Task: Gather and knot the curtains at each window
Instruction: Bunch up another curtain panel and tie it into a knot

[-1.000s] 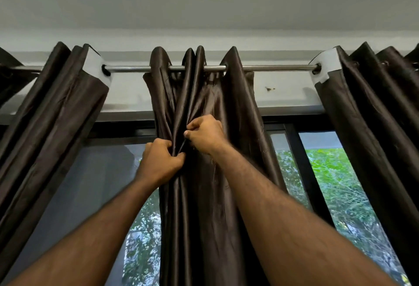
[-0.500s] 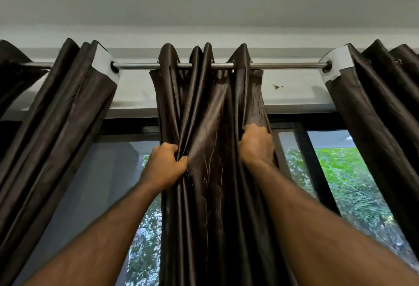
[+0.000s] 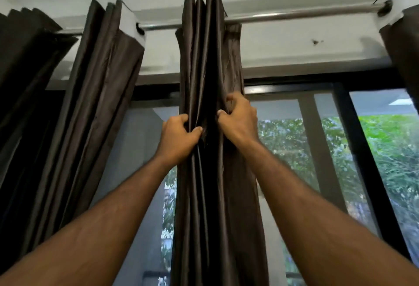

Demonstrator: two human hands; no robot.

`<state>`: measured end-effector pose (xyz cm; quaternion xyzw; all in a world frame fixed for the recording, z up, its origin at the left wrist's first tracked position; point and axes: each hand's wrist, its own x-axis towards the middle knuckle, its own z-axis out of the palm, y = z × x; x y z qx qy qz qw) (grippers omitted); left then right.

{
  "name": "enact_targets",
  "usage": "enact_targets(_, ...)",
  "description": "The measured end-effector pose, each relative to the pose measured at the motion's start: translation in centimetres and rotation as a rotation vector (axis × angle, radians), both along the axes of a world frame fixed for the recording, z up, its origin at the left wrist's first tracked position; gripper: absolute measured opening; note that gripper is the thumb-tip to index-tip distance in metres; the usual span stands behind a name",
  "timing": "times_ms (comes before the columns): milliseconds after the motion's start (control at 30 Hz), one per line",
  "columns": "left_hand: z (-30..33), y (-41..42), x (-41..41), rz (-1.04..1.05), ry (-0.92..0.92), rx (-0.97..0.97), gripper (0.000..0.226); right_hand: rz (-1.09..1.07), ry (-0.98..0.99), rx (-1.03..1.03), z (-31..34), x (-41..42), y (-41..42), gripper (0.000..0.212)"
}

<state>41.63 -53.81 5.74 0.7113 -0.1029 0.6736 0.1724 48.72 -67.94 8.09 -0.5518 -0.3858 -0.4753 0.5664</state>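
Overhead, a steel curtain rod runs across above a dark-framed window. The middle curtain, dark brown and glossy, hangs from the rod in tight vertical folds, bunched narrow between two gaps of bare rod. Left hand: fingers curled into the curtain's left folds, thumb pressed against the cloth, gripping it. Right hand: fingers clenched round the curtain's right folds, slightly higher than the left. Both forearms reach upward from the lower corners. A second curtain hangs gathered toward the rod's left end; a third curtain shows at the right end. Green foliage is visible through the glass.
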Motion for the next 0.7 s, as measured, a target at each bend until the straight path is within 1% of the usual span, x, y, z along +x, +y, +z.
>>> enact_targets(67,-2.1,-0.5,0.5,-0.056,-0.018,-0.046,0.023,0.018,-0.041,-0.022,-2.7,-0.2,-0.7,0.062)
enact_targets(133,-4.5,-0.7,1.0,-0.093,-0.039,-0.096,0.037,-0.023,-0.107,-0.07,-5.4,0.0,-0.9,0.072)
enact_targets(233,-8.1,-0.4,1.8,-0.242,-0.047,-0.189,0.056,-0.085,-0.222,-0.164,-9.4,0.4,-1.0,0.072)
enact_targets(300,-10.6,0.0,2.0,-0.303,-0.043,-0.24,0.063,-0.134,-0.268,-0.189,-12.1,0.7,-0.9,0.065)
enact_targets(333,-11.9,0.1,1.8,-0.284,-0.036,-0.24,0.06,-0.156,-0.279,-0.194,-13.5,0.7,-0.8,0.058)
enact_targets(400,-14.9,0.6,1.8,-0.238,-0.006,-0.237,0.048,-0.171,-0.279,-0.208,-16.3,0.9,-0.2,0.043)
enact_targets(500,-19.1,1.1,1.3,-0.213,0.053,-0.25,0.035,-0.141,-0.259,-0.215,-20.0,0.8,0.5,0.023)
enact_targets(533,-20.3,1.0,1.0,-0.218,0.067,-0.258,0.03,-0.136,-0.25,-0.211,-21.0,0.6,0.7,0.019)
enact_targets(600,-22.3,1.2,0.7,-0.226,0.095,-0.281,0.024,-0.128,-0.227,-0.203,-23.1,0.2,1.1,0.023)
enact_targets(700,-25.6,1.6,0.3,-0.223,0.132,-0.319,0.03,-0.127,-0.2,-0.259,-26.5,-0.5,1.6,0.036)
